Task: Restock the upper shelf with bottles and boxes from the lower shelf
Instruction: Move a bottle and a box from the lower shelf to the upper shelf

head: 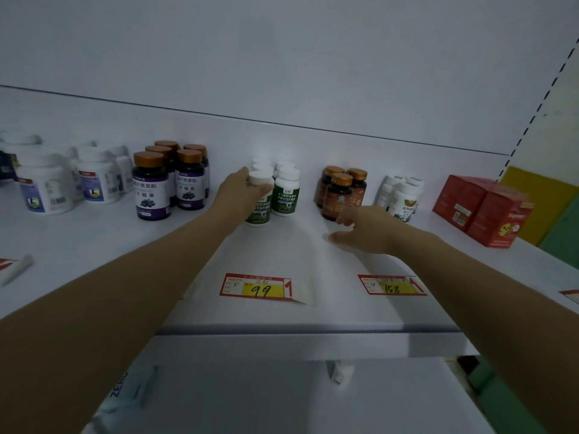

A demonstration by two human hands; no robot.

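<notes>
Green-labelled bottle (261,211), white-capped, stands upright at the near left corner of a cluster of like bottles (286,195) on the upper shelf (282,255), toward the far wall. Its long axis is vertical. Its base appears to meet the shelf surface, though whether its weight is fully set down cannot be told.

Left hand (239,191) reaches in from the near left and wraps its fingers round the bottle's shoulder just under the cap, with the thumb side toward the viewer.

Right hand (366,228) holds nothing. Its fingers are loosely curled and the thumb points left, low over bare shelf just near of the amber bottles (341,192). Contact with the shelf cannot be confirmed.

The bottle lies to the far left of the right hand and is already inside the left hand's grasp, so the left hand is plainly the nearer. Judged from this, the step in hand is seating the bottle in line with its neighbour, which stands just to its right. Letting go calls for a straight withdrawal toward the near left, away from the cluster.

The price tag marked 99 (257,286) lies near of this group.
</notes>
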